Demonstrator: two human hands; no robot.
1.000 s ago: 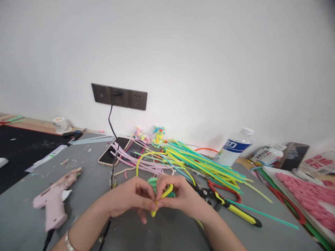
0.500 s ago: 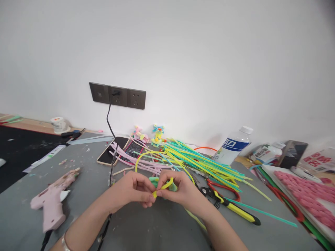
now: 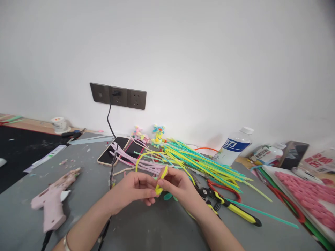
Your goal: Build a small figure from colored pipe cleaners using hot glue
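A bent yellow pipe cleaner [image 3: 164,172] is pinched between the fingertips of both hands, one end pointing up. My left hand [image 3: 137,188] comes from the left, its thumb and index finger closed at the pipe cleaner's lower part. My right hand [image 3: 179,183] grips it from the other side with thumb and fingers. Just under the right fingers, a teal pipe cleaner loop [image 3: 168,196] shows, partly hidden; I cannot tell whether it joins the yellow one. Behind the hands lies a heap of yellow and teal pipe cleaners [image 3: 204,162].
A pink glue gun [image 3: 51,198] lies at left. Near the right forearm are yellow-and-black pliers [image 3: 240,212] and red-handled scissors [image 3: 227,190]. Further back are pink pipe cleaners [image 3: 141,162], a phone [image 3: 111,153], small pipe-cleaner figures [image 3: 158,135] and a bottle [image 3: 234,146].
The yellow piece has turned from slanting right to pointing more upright. My right fingers have shifted up slightly, and the teal loops beneath have moved lower.
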